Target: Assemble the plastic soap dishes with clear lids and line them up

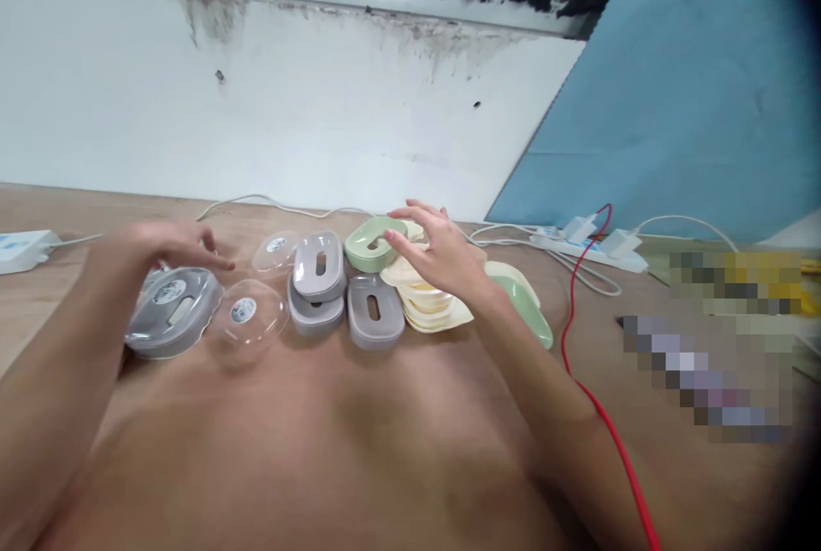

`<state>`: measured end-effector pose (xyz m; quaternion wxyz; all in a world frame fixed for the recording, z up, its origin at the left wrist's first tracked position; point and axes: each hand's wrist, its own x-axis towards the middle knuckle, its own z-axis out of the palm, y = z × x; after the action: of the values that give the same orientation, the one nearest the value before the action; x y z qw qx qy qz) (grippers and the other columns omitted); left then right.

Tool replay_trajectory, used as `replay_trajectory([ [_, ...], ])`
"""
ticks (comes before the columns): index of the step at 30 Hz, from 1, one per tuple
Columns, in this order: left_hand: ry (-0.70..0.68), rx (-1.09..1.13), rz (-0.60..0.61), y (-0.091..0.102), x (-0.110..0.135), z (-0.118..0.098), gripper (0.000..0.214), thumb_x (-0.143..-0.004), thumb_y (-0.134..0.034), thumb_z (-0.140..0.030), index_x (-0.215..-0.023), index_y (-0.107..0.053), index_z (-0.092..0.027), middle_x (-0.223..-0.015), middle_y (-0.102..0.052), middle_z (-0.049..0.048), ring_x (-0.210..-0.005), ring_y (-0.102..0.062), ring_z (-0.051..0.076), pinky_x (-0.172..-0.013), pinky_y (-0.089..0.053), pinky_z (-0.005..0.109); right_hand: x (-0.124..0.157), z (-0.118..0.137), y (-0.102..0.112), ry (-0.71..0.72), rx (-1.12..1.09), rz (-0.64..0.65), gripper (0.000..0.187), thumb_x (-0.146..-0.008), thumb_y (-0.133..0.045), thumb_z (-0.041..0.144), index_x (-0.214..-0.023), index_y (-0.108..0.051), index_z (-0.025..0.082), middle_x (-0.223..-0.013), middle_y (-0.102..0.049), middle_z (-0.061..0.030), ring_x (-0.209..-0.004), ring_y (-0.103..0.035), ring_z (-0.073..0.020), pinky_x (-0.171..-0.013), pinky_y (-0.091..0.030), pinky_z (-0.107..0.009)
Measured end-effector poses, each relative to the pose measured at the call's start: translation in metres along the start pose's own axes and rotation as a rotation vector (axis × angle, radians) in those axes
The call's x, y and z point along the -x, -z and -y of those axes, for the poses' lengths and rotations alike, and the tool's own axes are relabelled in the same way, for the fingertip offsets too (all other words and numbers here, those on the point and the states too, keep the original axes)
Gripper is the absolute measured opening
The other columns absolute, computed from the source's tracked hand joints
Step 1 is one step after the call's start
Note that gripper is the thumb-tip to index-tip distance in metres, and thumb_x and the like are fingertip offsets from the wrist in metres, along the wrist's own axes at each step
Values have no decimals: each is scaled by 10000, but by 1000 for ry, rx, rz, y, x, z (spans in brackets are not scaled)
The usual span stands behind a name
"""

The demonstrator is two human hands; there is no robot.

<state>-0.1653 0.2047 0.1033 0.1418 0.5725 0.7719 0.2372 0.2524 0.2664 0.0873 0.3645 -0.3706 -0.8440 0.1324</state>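
Note:
My left hand hovers with fingers apart over a grey oval dish under a clear lid with a round sticker; nothing shows in its grasp. Beside it lie a clear plastic lid and a farther clear lid, each stickered. My right hand is open, fingers spread, above a stack of cream dishes and close to a green slotted dish. Between my hands sit a stacked pair of grey slotted dishes and a single grey slotted dish. Another green piece is partly behind my right wrist.
A red cable runs over the wooden table across my right forearm. White power strips stand at the right and far left. White cords trail along the wall. A pixelated area covers things at right.

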Motion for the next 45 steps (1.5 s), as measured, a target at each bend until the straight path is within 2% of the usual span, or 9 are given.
replay_trajectory([
  [7,137,-424,71,-34,51,21,718,-508,-789,-844,-870,-642,-243,-790,-596,37,-720,-566,297,-715,-440,399,0,11,14,-38,-107,29,322,-1029,-620,489,-1222,-727,254,-1455,-635,-130,-1579,-372,-339,-1260,-316,-603],
  [12,108,-445,114,-39,53,13,623,-638,-773,-672,-1085,-659,-253,-978,-599,56,-684,-573,253,-683,-429,353,-1,13,15,-10,-146,-16,287,-1028,-620,491,-1151,-739,261,-1395,-674,-99,-1534,-432,-312,-1247,-353,-565],
  [16,60,-412,77,-15,53,-27,664,-718,-702,-746,-1192,-650,-284,-969,-624,69,-864,-619,327,-714,-432,353,1,28,8,42,-337,-131,344,-1022,-606,559,-963,-734,246,-1128,-749,-73,-1229,-657,-279,-1085,-522,-477],
  [19,-142,-149,-16,-10,72,-82,717,-733,-693,-843,-1204,-648,-304,-1086,-698,73,-932,-657,328,-753,-465,377,6,43,-1,-58,-610,-5,461,-946,-668,683,-1078,-713,244,-1136,-737,-78,-1049,-708,-249,-926,-610,-425],
  [24,-422,415,107,-55,103,-155,603,-833,-717,-720,-1254,-610,-302,-1034,-745,45,-855,-706,264,-656,-502,314,14,50,-14,-211,-905,377,924,-742,-882,685,-1518,-509,347,-1341,-694,-94,-1133,-724,-294,-931,-649,-448],
  [29,-478,605,266,-78,94,-162,504,-925,-690,-644,-1276,-603,-293,-1121,-757,51,-925,-719,249,-721,-533,318,10,27,-9,-278,-949,415,908,-714,-916,623,-1503,-548,365,-1268,-730,-75,-1081,-752,-302,-873,-654,-438],
  [35,-418,372,163,-67,79,-144,592,-881,-644,-777,-1220,-651,-293,-1146,-744,62,-959,-699,291,-781,-527,373,5,3,5,-245,-808,375,678,-724,-909,547,-1269,-585,307,-1141,-772,-54,-1065,-758,-295,-917,-634,-473],
  [39,-423,186,114,-82,74,-139,586,-912,-603,-737,-1266,-660,-273,-1266,-722,93,-1083,-680,337,-898,-523,431,6,-2,10,-166,-515,400,735,-630,-964,532,-1170,-535,278,-1006,-749,-12,-898,-743,-263,-774,-618,-417],
  [45,-509,209,95,-109,71,-141,620,-918,-631,-714,-1349,-622,-268,-1414,-666,89,-1257,-625,348,-1061,-490,461,10,14,23,3,105,314,752,-577,-987,454,-1222,-649,271,-1316,-666,-89,-1313,-570,-398,-1079,-480,-568],
])
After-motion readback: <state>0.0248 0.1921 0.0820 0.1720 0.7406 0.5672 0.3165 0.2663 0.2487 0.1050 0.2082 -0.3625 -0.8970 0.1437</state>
